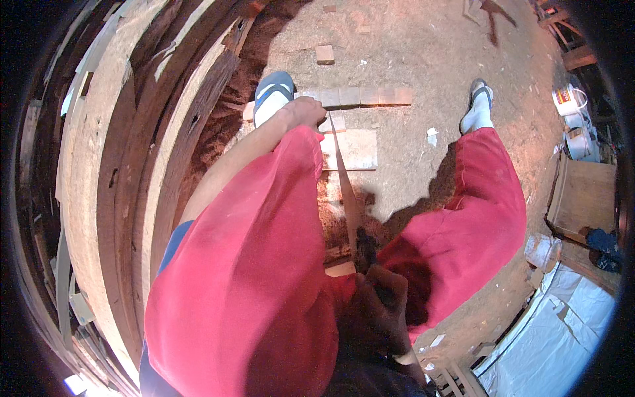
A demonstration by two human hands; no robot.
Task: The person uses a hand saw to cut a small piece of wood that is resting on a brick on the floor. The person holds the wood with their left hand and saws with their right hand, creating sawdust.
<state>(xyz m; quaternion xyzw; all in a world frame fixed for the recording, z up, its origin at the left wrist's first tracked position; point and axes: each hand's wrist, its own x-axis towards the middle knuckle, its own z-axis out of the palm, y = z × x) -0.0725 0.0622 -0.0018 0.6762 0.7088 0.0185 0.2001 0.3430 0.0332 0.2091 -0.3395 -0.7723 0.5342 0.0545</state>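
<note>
A long hand saw [343, 169] with a tapering blade and a dark handle end [365, 248] runs between my legs, away from my body. My right hand [380, 308] is closed around the handle end, partly in shadow at my lap. My left hand [306, 114] is closed at the narrow far tip of the blade, next to my left foot, with its forearm alongside my left thigh. Red trousers [258, 258] cover both legs. Beyond the blade, a pale flat board [357, 149] and a row of wooden blocks [370, 96] lie on the ground.
Long timber planks [119, 172] stand stacked along my left. A small wood block [325, 55] lies farther off on the dirt floor. At right are white buckets [567, 100], a wooden panel [582, 195], a paint-marked tub [542, 251] and a pale blue sheet [555, 337].
</note>
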